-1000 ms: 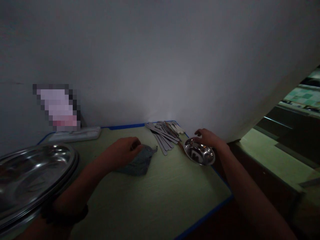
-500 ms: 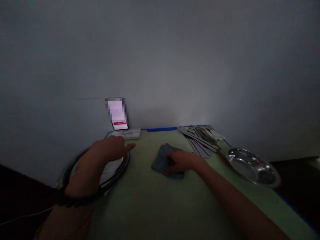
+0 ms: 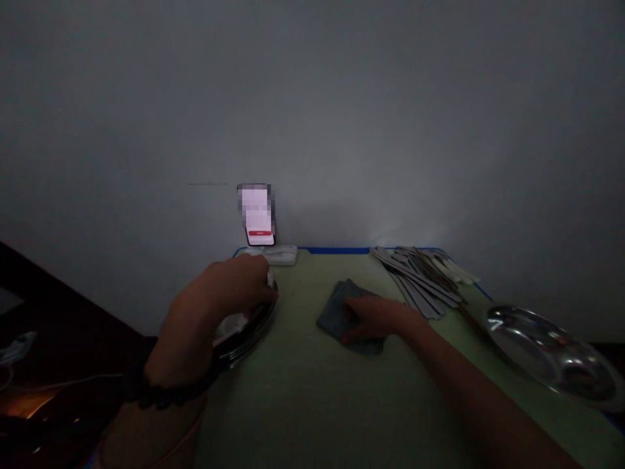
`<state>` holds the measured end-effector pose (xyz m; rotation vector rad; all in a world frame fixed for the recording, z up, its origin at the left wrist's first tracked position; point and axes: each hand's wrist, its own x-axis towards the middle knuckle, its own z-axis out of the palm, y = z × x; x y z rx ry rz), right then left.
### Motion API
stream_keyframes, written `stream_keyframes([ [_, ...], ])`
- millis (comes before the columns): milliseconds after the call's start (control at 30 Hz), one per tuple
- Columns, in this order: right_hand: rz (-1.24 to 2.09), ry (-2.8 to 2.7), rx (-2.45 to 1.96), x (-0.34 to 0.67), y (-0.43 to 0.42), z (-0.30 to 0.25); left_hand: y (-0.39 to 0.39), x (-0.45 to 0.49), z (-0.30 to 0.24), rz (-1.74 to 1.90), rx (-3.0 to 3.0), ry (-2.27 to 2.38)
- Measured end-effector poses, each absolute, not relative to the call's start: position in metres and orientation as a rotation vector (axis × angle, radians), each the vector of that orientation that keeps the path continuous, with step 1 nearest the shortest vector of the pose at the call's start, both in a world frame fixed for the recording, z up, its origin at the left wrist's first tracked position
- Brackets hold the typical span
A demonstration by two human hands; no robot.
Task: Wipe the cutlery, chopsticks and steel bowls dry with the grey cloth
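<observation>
My left hand (image 3: 239, 281), wearing a dark beaded bracelet, reaches over a round stack of metal dishes (image 3: 254, 335) at the left. Its thumb points down by the rim and the fingers curl inward; what they hold, if anything, is hidden. Something whitish (image 3: 230, 326) shows inside the top dish, partly covered by the hand. At the middle of the table lies a folded grey-blue cloth (image 3: 336, 312). My right hand (image 3: 374, 316) rests on that cloth with its thumb and fingers closed on it.
A lit phone (image 3: 258, 215) leans on the wall above a white case (image 3: 283, 255). Several grey flat strips (image 3: 415, 280) lie at the back right beside white items (image 3: 454, 268). An oval metal dish (image 3: 551, 355) sits at the right edge of the pale green table (image 3: 293, 404).
The view has swung left, so everything sits further right. My left thumb, stretched out before, now points down at the dish rim. My right hand stays on the cloth.
</observation>
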<state>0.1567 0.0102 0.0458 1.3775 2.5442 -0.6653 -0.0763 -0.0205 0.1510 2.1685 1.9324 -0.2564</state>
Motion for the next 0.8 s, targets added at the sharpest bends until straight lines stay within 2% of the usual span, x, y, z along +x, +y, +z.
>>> stream_keyframes([
  [167,-0.671,2.537,1.38,0.157,0.008,0.049,-0.025,-0.086,0.159,-0.213,2.184,1.957],
  [333,-0.736,2.537,1.384,0.155,0.007,0.046,-0.049,-0.097,0.182,0.082,2.197,2.429],
  [467,-0.723,2.572,1.412,0.155,0.007,0.042,-0.057,-0.087,0.196,0.705,2.215,2.607],
  [567,-0.818,2.578,1.462,0.16,0.009,0.048,-0.045,-0.079,0.191,1.238,2.322,2.198],
  [600,-0.97,2.572,1.48,0.163,0.01,0.053,-0.039,-0.077,0.187,1.365,2.367,2.039],
  [667,-1.501,2.526,1.514,0.168,0.011,0.067,-0.027,-0.074,0.175,1.558,2.489,1.75],
  [733,-2.142,2.375,1.462,0.171,0.007,0.08,-0.019,-0.071,0.165,1.6,2.563,1.52],
  [800,-2.519,2.266,1.379,0.169,0.001,0.087,-0.014,-0.065,0.157,1.573,2.581,1.364],
])
